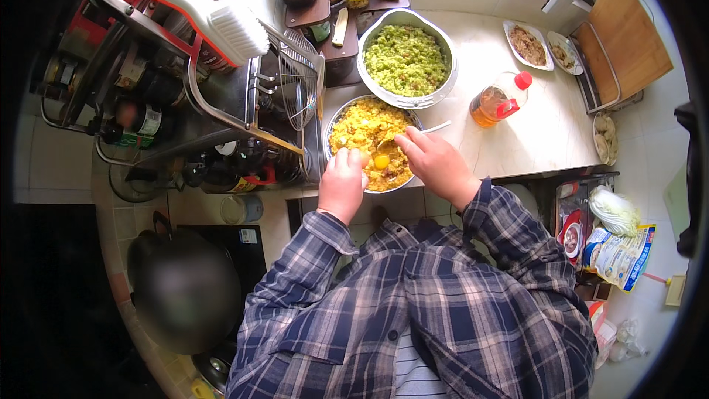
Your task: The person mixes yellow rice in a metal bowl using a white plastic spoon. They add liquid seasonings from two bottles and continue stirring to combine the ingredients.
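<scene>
Both hands are over a rimmed bowl (pixel 330 127) of yellow, crumbly mixture. A whole raw egg yolk (pixel 382 162) lies on the mixture between them. My left hand (pixel 343 185) is closed at the bowl's near left side, and the pale rounded piece at its fingertips looks like eggshell. From the right, my right hand (pixel 439 162) reaches over the rim with its fingers curled together; what they hold is hidden. A pale utensil handle (pixel 437 126) sticks out beyond the bowl's right rim. Just behind stands a white basin (pixel 369 83) filled with chopped green vegetable.
A clear bottle (pixel 490 107) of amber liquid with a red cap stands right of the bowls. Plates of food (pixel 528 46) and a wooden board (pixel 631 37) sit farther right. At left are a metal rack (pixel 251 129) with bottles and a dark wok (pixel 185 288).
</scene>
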A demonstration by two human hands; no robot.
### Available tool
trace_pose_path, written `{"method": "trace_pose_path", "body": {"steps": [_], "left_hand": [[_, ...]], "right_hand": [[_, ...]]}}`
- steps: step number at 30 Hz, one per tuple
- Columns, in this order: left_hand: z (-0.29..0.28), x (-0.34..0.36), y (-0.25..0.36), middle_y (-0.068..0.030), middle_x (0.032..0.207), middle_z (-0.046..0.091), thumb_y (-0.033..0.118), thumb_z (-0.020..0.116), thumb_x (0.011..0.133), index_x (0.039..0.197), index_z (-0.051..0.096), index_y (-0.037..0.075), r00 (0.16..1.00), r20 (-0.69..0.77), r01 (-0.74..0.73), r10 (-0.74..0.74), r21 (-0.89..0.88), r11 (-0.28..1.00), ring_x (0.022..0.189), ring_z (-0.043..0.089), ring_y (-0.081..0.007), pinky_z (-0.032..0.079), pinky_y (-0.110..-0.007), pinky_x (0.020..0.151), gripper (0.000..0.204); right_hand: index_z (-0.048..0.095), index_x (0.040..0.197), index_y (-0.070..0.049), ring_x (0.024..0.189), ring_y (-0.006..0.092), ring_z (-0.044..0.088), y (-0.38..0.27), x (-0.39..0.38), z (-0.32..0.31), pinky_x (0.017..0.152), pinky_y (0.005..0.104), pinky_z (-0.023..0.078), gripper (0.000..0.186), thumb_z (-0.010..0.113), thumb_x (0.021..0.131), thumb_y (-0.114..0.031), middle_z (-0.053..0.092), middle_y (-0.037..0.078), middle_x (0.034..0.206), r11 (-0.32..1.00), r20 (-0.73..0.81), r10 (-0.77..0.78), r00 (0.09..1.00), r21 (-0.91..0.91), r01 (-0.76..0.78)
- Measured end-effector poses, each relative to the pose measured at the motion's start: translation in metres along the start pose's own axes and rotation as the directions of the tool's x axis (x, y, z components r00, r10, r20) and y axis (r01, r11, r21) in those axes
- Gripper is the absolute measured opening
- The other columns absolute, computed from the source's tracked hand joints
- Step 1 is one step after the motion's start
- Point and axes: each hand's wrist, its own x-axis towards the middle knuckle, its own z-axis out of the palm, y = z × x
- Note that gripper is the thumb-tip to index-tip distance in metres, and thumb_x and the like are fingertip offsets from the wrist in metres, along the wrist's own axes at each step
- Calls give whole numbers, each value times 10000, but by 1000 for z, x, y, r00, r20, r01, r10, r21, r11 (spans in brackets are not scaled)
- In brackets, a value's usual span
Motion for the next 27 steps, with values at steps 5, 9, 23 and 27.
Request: {"method": "trace_pose_path", "body": {"steps": [5,9,23,27], "left_hand": [[-10,9,-6,-97,915,539,110,619,803,991,527,58,989,-55,-126,135,142,982,831,575,-270,516,-344,688,216],[-14,3,-2,-75,886,524,103,591,809,981,528,75,982,-102,-141,160,172,975,805,572,-230,517,-303,658,185],[-3,-19,13,-131,931,576,100,672,749,1025,552,55,982,-135,124,-136,-94,988,862,607,-313,526,-356,745,305],[-3,-29,32,-106,1114,649,116,659,898,1145,566,-11,641,526,491,-559,-841,-228,976,651,-164,563,-292,829,293]], "right_hand": [[596,1190,-27,824,234,607,-6,8,8,729,331,529,411,593,784,-89,607,105,1047,994,71,-22,997,-106,29],[609,1159,-25,800,221,603,-10,0,4,700,329,524,387,595,778,-90,601,88,994,991,-95,-63,994,-127,51],[591,1172,0,843,296,625,4,-14,12,757,363,531,376,606,797,-18,637,119,1057,981,-53,49,997,189,-38],[563,1217,-13,904,196,659,10,-18,10,790,319,525,307,603,926,-98,660,114,1049,571,172,440,881,703,-423]]}}
